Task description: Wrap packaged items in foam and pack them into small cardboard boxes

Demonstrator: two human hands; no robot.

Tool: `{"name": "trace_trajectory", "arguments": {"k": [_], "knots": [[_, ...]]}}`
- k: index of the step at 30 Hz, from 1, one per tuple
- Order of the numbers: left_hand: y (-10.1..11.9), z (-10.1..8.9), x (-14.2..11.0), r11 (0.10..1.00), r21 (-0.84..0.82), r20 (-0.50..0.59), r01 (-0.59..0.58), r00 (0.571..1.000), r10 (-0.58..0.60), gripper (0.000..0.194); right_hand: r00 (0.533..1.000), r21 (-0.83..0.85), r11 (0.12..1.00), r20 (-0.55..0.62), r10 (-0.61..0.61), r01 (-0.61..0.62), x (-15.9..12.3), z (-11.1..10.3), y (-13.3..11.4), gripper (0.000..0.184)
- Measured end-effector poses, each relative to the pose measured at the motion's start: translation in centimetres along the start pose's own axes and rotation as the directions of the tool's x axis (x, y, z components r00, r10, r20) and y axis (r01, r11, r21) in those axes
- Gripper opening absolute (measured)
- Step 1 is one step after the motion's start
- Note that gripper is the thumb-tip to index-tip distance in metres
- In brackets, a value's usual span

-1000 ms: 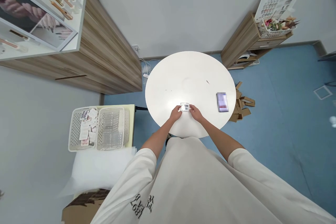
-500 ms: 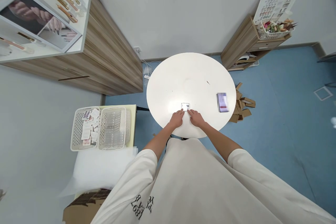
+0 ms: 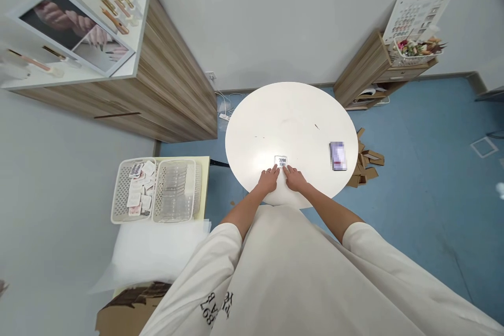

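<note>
A small clear plastic case (image 3: 281,161) with small items inside lies on the round white table (image 3: 291,115), near its front edge. My left hand (image 3: 268,180) lies flat on the table just below and left of the case, its fingers stretched out toward it. My right hand (image 3: 294,178) rests just below and right of the case, its fingertips at the case's near edge. Neither hand grips the case.
A purple phone (image 3: 337,156) lies at the table's right side. To the left, two white baskets (image 3: 157,189) hold packets and clear cases. A wooden cabinet (image 3: 157,84) stands at back left, a low shelf (image 3: 370,71) at back right, and cardboard scraps (image 3: 366,163) lie on the blue floor.
A second ago both hands held the case between their fingers. They have set it down on the table and drawn back to lie just below it.
</note>
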State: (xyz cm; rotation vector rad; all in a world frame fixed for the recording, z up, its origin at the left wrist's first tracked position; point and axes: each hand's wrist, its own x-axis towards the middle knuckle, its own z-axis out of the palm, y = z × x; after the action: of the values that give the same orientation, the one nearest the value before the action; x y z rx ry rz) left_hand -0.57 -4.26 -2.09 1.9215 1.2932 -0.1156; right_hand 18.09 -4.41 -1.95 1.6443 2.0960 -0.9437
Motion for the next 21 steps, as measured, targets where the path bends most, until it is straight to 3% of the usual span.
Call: {"name": "trace_trajectory", "arguments": {"k": [8,11,16,21], "knots": [[-5.9,-2.5,-4.2,0.99,0.003,-0.059,0.14,0.988,-0.14,0.072,0.998,-0.014,0.998,0.014,-0.062,0.063,3.8,0.8,-7.8,0.084],[-8.1,-3.3,-5.5,0.99,-0.033,-0.049,0.137,0.989,-0.138,0.072,0.999,0.025,0.999,0.007,-0.031,0.031,4.9,1.1,-10.2,0.089],[-10.0,-3.5,-6.7,0.991,-0.123,-0.033,0.06,0.997,-0.064,0.078,1.0,0.059,0.998,0.002,-0.022,0.021,4.6,1.2,-11.0,0.095],[-10.7,-3.0,-7.5,0.987,-0.15,-0.022,0.061,0.998,-0.065,0.082,0.998,0.078,0.997,0.056,0.017,-0.022,1.7,2.1,-11.0,0.096]]}}
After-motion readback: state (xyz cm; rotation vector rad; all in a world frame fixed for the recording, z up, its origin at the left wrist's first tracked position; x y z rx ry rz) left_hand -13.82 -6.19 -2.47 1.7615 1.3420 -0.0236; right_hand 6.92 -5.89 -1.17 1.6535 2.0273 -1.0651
